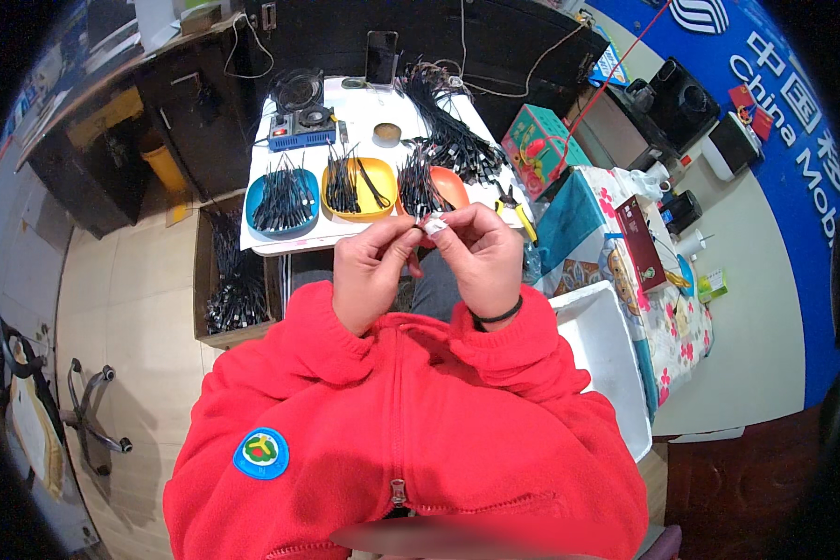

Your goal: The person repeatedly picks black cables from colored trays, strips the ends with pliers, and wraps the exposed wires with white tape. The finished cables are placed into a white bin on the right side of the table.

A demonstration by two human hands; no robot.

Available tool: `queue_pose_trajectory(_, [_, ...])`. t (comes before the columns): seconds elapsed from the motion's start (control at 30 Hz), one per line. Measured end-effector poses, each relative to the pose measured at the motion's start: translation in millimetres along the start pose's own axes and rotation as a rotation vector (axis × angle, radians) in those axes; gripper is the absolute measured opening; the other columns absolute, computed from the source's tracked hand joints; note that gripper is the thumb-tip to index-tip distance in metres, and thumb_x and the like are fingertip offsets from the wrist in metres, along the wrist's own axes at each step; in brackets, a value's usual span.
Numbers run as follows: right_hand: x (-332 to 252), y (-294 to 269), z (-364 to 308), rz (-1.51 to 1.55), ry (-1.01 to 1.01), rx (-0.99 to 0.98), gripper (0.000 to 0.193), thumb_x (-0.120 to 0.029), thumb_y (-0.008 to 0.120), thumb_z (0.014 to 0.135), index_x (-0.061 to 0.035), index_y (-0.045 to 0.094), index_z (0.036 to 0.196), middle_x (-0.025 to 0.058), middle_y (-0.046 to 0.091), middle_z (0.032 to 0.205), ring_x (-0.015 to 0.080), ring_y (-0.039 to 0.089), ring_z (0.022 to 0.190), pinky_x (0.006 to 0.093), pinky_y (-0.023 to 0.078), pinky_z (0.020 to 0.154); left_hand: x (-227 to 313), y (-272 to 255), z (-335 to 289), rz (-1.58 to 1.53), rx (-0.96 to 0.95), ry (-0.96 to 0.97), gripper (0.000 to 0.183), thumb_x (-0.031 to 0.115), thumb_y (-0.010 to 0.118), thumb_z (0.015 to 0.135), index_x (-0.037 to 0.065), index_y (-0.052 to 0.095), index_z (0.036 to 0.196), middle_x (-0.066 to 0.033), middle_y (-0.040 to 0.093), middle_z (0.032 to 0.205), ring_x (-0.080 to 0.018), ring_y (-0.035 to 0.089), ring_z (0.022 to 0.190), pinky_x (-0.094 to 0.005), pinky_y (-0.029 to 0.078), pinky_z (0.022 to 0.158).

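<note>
My left hand [373, 271] and my right hand [485, 266] meet just in front of the table's near edge, both closed in a pinch. Between the right thumb and forefinger shows a small white connector [434, 225]. A dark bit of cable [419, 229] sits at the left fingertips; most of it is hidden. Beyond the hands stand a blue bowl [284, 231], a yellow bowl [375, 175] and an orange bowl [454, 189]. Each bowl holds short black cables, many with pale ends. Yellow-handled pliers [525, 222] lie right of the orange bowl.
On the white table [364, 112] are a large heap of black cables [453, 131], a blue device with a fan [302, 129], a round tin [387, 133] and a propped phone [381, 58]. A cable-filled box [203, 280] is at left, a white foam box [616, 364] at right.
</note>
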State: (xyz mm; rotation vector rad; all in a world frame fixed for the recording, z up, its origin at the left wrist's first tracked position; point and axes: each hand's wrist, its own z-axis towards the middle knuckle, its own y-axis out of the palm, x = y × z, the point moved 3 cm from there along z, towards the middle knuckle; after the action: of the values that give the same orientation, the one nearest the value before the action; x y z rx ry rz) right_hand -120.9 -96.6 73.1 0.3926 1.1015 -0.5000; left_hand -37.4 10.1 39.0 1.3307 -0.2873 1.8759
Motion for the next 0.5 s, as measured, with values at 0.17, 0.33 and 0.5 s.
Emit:
queue_pose_trajectory(0.17, [6.1,-8.3,1.9,0.091,0.119,-0.128,0.013,-0.004,0.063,0.086,0.0027,0.062,0.097,0.0044,0.066,0.084,0.0079,0.060,0.071,0.0206,0.047,0.064,-2.8,-5.9,1.8,-0.238,-0.103,-0.213,0.016,0.009,0.055,0.093,-0.003,0.063,0.099,-0.0035,0.062,0.071,-0.0035,0.048,0.054,-0.0164,0.034,0.046])
queue_pose_trajectory(0.33, [8.1,-17.8,1.9,0.136,0.121,-0.104,0.013,-0.003,0.063,0.086,0.0031,0.062,0.098,0.0050,0.065,0.087,0.0080,0.060,0.074,0.0209,0.048,0.065,-3.7,-6.9,0.4,-0.205,-0.143,-0.261,0.017,0.011,0.055,0.093,-0.003,0.062,0.099,-0.0037,0.061,0.070,-0.0031,0.045,0.052,-0.0158,0.032,0.046])
queue_pose_trajectory(0.5, [4.7,-13.3,-2.0,0.018,0.054,-0.097,0.014,-0.003,0.063,0.086,0.0041,0.062,0.099,0.0054,0.066,0.087,0.0085,0.061,0.077,0.0216,0.049,0.069,-2.5,-1.4,-3.6,-0.146,-0.121,-0.237,0.018,0.011,0.054,0.094,-0.003,0.062,0.101,-0.0053,0.063,0.072,-0.0039,0.047,0.052,-0.0159,0.034,0.046])
